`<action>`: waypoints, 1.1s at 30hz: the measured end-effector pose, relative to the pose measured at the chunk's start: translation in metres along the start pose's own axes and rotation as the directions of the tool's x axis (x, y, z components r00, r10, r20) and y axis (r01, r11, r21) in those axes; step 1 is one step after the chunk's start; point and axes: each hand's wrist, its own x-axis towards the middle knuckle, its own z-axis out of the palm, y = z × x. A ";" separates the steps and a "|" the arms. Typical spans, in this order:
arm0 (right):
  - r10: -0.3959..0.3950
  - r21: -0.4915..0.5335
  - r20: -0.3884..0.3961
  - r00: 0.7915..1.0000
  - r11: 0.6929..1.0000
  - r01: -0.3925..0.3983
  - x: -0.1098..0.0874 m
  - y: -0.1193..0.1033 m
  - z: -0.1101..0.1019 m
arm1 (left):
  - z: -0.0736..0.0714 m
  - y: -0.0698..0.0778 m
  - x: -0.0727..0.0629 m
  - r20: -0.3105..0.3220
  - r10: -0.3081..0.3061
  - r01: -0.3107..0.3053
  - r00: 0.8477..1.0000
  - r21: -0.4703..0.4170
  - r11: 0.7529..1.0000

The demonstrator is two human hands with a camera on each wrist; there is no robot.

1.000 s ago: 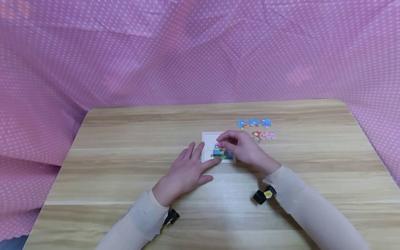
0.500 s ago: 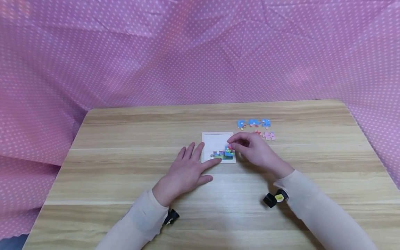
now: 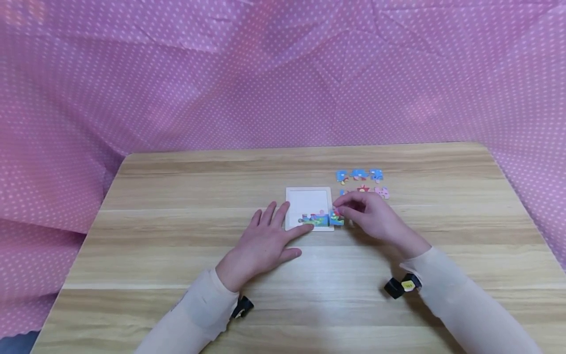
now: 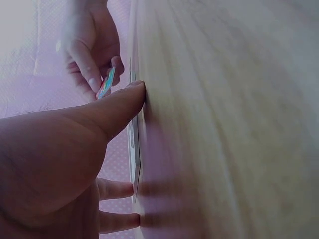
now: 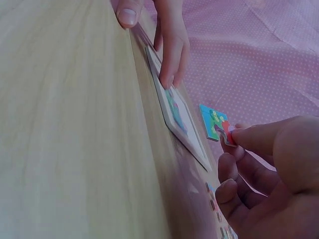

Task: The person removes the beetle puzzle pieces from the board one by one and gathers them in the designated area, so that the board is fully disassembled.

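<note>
My right hand [image 3: 378, 219] pinches a blue, green and red jigsaw piece [image 5: 214, 122] between thumb and fingers, held above the right edge of a white puzzle tray [image 3: 309, 188]. In the right wrist view the piece is clear of the tray. Along the tray's near side lies a row of joined pieces [image 3: 319, 220], green and blue with bits of pink. My left hand [image 3: 263, 241] is spread flat at the tray's left side, its thumb [image 4: 127, 102] resting on the near rim and fingertips touching the left edge.
Several loose jigsaw pieces lie beyond the right hand: blue ones [image 3: 359, 173] in a back row, a red one [image 3: 363, 189] and a pink one [image 3: 382, 192] in front, partly hidden by the hand. A pink dotted cloth [image 3: 283, 78] hangs behind the wooden table [image 3: 185, 196].
My right hand has moved to the right with the pinched piece, from over the tray's middle to past its right edge. The left hand has stayed in place.
</note>
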 end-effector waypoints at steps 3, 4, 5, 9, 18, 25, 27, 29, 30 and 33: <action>-0.005 0.001 -0.001 1.000 1.000 0.005 -0.003 0.003 -0.003 | 0.001 0.000 0.000 0.005 -0.004 0.004 1.000 -0.009 1.000; -0.003 0.001 -0.001 1.000 1.000 0.003 -0.004 0.004 -0.005 | 0.001 0.000 0.000 0.007 -0.005 0.005 1.000 -0.012 1.000; -0.007 -0.003 -0.002 1.000 1.000 0.007 -0.005 0.005 -0.006 | 0.001 0.000 0.000 0.009 -0.006 0.006 1.000 -0.015 1.000; -0.007 -0.013 0.000 1.000 1.000 0.007 -0.008 0.008 -0.010 | 0.000 -0.001 0.000 0.015 -0.008 0.008 1.000 -0.018 1.000; 0.001 -0.033 0.012 1.000 0.999 0.000 -0.009 0.015 -0.014 | -0.002 -0.001 0.001 0.028 -0.007 0.007 1.000 -0.021 1.000; 0.013 -0.098 -0.007 1.000 0.995 -0.014 -0.006 0.018 -0.015 | -0.003 -0.001 0.002 0.034 -0.008 0.008 0.999 -0.013 1.000; 0.009 -0.104 -0.013 1.000 0.995 -0.011 -0.006 0.018 -0.015 | -0.003 -0.001 0.002 0.035 -0.006 0.007 0.999 -0.013 1.000; 0.011 -0.114 -0.017 1.000 0.993 -0.013 -0.004 0.019 -0.015 | -0.003 -0.001 0.003 0.035 -0.005 0.005 0.999 -0.014 1.000; 0.009 -0.118 -0.018 1.000 0.993 -0.011 -0.004 0.019 -0.014 | -0.003 -0.002 0.003 0.035 -0.005 0.005 0.999 -0.015 1.000; 0.016 -0.129 -0.019 1.000 0.991 -0.018 -0.002 0.019 -0.013 | -0.004 -0.003 0.003 0.038 -0.007 0.008 0.999 -0.017 1.000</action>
